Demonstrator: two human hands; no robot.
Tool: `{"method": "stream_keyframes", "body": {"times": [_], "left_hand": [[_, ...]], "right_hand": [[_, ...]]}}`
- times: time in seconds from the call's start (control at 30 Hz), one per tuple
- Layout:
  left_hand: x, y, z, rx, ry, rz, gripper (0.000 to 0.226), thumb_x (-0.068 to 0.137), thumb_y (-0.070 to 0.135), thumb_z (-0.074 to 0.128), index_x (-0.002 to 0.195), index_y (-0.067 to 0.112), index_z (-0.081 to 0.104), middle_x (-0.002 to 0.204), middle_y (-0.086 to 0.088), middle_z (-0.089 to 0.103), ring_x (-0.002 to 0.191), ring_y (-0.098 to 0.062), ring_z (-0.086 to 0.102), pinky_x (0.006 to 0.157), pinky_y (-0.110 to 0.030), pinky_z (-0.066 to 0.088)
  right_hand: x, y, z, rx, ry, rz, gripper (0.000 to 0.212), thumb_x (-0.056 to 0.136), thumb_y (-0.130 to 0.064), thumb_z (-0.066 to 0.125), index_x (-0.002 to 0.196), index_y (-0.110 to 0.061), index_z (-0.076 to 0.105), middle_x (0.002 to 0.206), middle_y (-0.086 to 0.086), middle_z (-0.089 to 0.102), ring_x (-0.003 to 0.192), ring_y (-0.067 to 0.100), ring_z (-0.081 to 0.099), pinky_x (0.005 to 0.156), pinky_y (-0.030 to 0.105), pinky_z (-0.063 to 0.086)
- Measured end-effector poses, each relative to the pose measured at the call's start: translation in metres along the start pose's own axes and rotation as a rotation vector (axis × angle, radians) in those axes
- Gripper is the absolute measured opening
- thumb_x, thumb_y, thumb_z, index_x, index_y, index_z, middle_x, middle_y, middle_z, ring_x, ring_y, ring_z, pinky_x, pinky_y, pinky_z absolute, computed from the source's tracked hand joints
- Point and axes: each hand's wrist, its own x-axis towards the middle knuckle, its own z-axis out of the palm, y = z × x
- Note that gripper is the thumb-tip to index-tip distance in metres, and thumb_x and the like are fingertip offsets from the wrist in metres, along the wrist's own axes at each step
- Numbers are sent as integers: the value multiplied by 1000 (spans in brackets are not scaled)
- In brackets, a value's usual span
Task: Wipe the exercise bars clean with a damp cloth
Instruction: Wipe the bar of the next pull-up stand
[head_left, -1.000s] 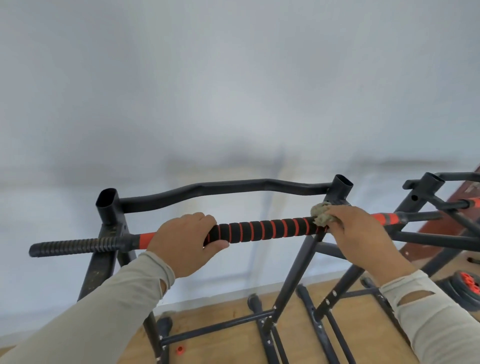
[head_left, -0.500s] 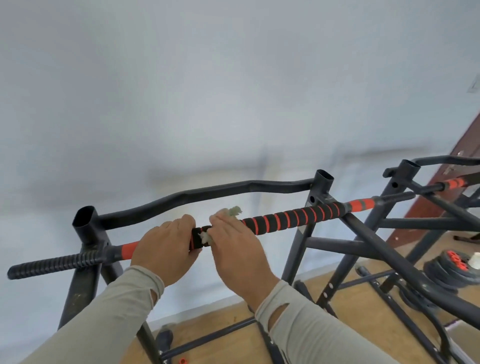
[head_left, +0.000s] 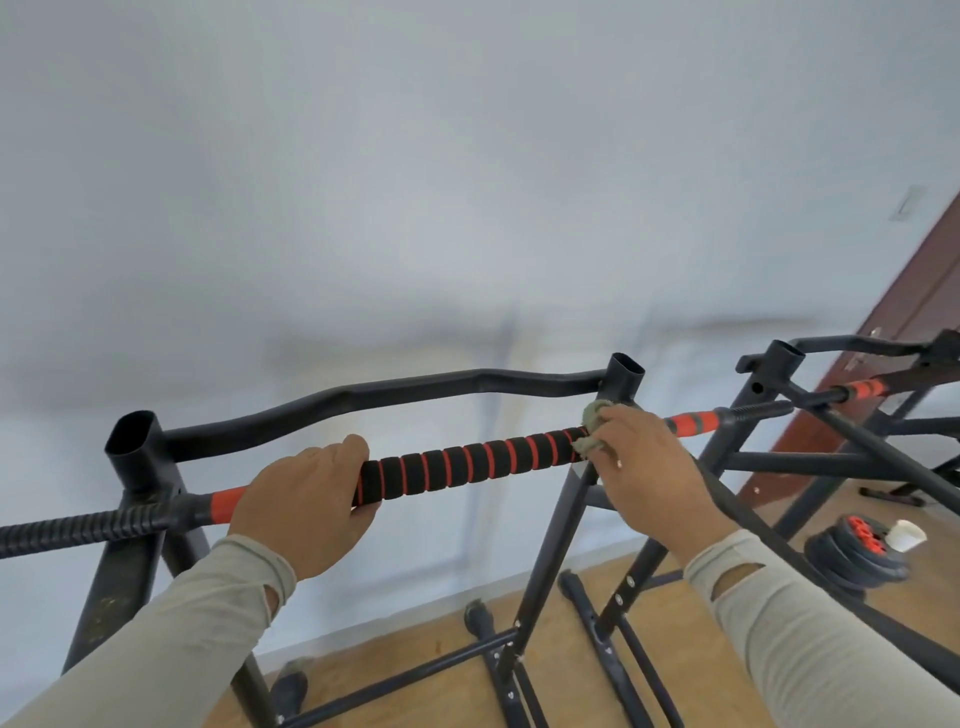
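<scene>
Left hand (head_left: 306, 506) at 8 o'clock: fingers curled over the top of the black foam-gripped bar with orange rings (head_left: 467, 462), thumb under, full grasp, wrist straight, beige sleeve running down to frame bottom. Bar lies across the black steel rack (head_left: 132, 457), threaded end sticking out past the rack's left post toward 9 o'clock.

Between the hands: bare run of foam grip, nothing on it. Curved black top rail (head_left: 395, 392) sits just behind and above the bar, apart from it.

Right hand (head_left: 647, 470) at 4 o'clock: clenched around the grey-green crumpled cloth (head_left: 589, 426), pressing it onto the bar at the right end of the foam, right beside the rack's right post. Cloth bunches out above and left of the fingers. Post is touching or nearly touching the cloth; can't tell which.

Toward 3 o'clock: orange end section, then a second black rack (head_left: 779, 364), its diagonal braces crossing close under the right wrist. At 4 o'clock on the wooden floor (head_left: 405, 670): stacked black weight plates (head_left: 852, 553) with a white paper cup (head_left: 905, 535) on them. Brown door (head_left: 914, 312) at far right.
</scene>
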Motion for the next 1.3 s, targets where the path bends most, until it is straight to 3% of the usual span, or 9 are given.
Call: {"method": "stream_keyframes", "body": {"times": [0.2, 0.3, 0.43, 0.67, 0.8, 0.93, 1.03, 1.2, 1.3], "left_hand": [[-1, 1, -1, 0, 9, 13, 29, 87, 51, 60, 92, 30, 41, 66, 12, 50, 53, -7, 48, 51, -22, 37], [-1, 3, -2, -1, 22, 13, 31, 87, 51, 62, 92, 31, 40, 67, 12, 51, 52, -7, 45, 50, -20, 27], [-1, -1, 2, 12, 34, 43, 33, 83, 53, 66, 89, 32, 41, 68, 13, 50, 52, -8, 46, 49, -19, 27], [7, -10, 0, -79, -21, 39, 32, 79, 65, 65, 92, 38, 56, 85, 16, 48, 71, -6, 53, 60, -23, 39], [9, -10, -5, -103, -74, -2, 35, 80, 70, 60, 97, 39, 58, 87, 17, 52, 75, -5, 57, 63, -21, 40], [7, -8, -9, -165, -56, -74, 49, 77, 70, 65, 111, 39, 49, 93, 19, 64, 77, -8, 63, 69, -25, 48], [7, -9, -12, -149, -75, -72, 43, 75, 70, 66, 89, 36, 45, 73, 16, 59, 61, -4, 57, 57, -22, 42], [9, -12, -13, -119, -85, -2, 36, 80, 71, 58, 84, 37, 47, 71, 16, 56, 60, -2, 55, 55, -20, 39], [13, -14, -16, -62, -110, 48, 37, 84, 72, 50, 84, 36, 46, 71, 15, 57, 60, -2, 55, 54, -18, 36]], "right_hand": [[1, 10, 8, 237, -38, 98, 20, 100, -21, 62, 120, -21, 62, 114, -6, 67, 106, 13, 61, 100, 31, 52], [7, 24, 7, 159, -98, 81, 44, 99, -30, 65, 141, -25, 53, 127, -9, 59, 117, 12, 51, 106, 32, 44], [15, 41, 6, 0, -184, -18, 41, 104, -31, 55, 144, -22, 56, 144, -7, 55, 132, 18, 46, 114, 34, 35], [25, 9, 14, -134, -103, 162, 36, 91, -6, 51, 109, -33, 65, 94, -5, 69, 91, 23, 68, 81, 36, 57], [14, -110, 52, 7, 81, -94, 29, 83, -7, 49, 83, -30, 66, 74, -7, 62, 76, 20, 63, 92, 38, 51], [-7, -167, 82, 259, 97, -350, 28, 98, -14, 46, 111, -11, 70, 118, 8, 73, 120, 25, 62, 119, 42, 35], [-3, -126, 69, 149, 125, -455, 31, 93, -6, 58, 122, -14, 68, 134, 2, 68, 123, 20, 62, 116, 40, 41], [8, 4, 22, -99, 32, 7, 66, 83, 8, 58, 131, -38, 62, 116, -23, 66, 94, 12, 68, 91, 32, 57], [10, 63, 10, -182, -11, 388, 30, 97, -7, 53, 120, -22, 65, 95, -3, 71, 79, 19, 67, 71, 31, 57]]}}
